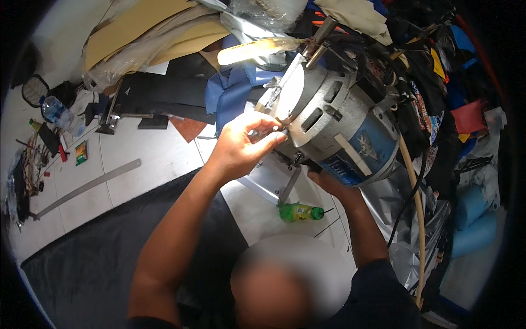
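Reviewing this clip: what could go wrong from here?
The left hand is right by the bright curved plate, so a slip might cut or scrape it. The right hand is partly hidden by the machine; a shift could pinch it. The green bottle lies on its side and might roll if bumped.

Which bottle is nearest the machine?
The green bottle, just below the machine in view; the clear bottle is far off at left.
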Motion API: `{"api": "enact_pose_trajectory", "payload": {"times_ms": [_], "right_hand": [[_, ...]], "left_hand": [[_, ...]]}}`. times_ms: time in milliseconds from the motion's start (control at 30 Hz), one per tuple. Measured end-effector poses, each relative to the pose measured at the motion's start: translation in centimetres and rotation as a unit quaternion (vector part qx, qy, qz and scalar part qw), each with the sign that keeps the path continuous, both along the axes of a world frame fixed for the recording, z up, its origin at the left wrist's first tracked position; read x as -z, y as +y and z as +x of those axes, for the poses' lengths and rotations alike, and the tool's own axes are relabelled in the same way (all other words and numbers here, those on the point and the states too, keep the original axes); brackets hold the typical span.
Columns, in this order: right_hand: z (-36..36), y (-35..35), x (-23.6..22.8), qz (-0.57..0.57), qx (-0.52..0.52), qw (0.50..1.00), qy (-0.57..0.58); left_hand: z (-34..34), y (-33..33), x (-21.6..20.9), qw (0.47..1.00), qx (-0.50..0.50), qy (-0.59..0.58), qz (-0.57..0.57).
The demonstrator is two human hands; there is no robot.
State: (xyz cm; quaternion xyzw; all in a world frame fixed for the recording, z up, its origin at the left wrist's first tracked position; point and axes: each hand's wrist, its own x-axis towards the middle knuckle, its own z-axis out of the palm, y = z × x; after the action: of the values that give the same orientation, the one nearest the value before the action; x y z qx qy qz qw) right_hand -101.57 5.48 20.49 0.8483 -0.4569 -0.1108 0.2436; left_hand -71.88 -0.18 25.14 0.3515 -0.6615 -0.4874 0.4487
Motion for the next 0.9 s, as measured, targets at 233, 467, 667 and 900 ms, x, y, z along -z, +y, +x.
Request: {"api": "enact_pose_trajectory", "payload": {"times_ms": [233, 467, 667, 900], "right_hand": [[0.3, -1.0, 0.0, -0.029, -0.038, 0.976, -0.213], [-2.8, -3.4, 1.1, 0.050, 0.005, 0.998, -0.042], [-0.6, -3.7, -0.4, 0.027, -0.114, 0.960, -0.253], [-8.0, 7.9, 5.2, -0.122, 0.183, 0.798, -0.561]], "left_hand": [[0.6, 0.8, 0.2, 0.994, -0.094, -0.049, -0.002], [10.1, 4.6, 5.8, 0.963, -0.232, -0.134, -0.008], [29.5, 15.7, 9.7, 0.794, -0.072, -0.591, 0.119], [40.3, 31.6, 8.5, 0.662, -0.249, -0.579, 0.405]]}}
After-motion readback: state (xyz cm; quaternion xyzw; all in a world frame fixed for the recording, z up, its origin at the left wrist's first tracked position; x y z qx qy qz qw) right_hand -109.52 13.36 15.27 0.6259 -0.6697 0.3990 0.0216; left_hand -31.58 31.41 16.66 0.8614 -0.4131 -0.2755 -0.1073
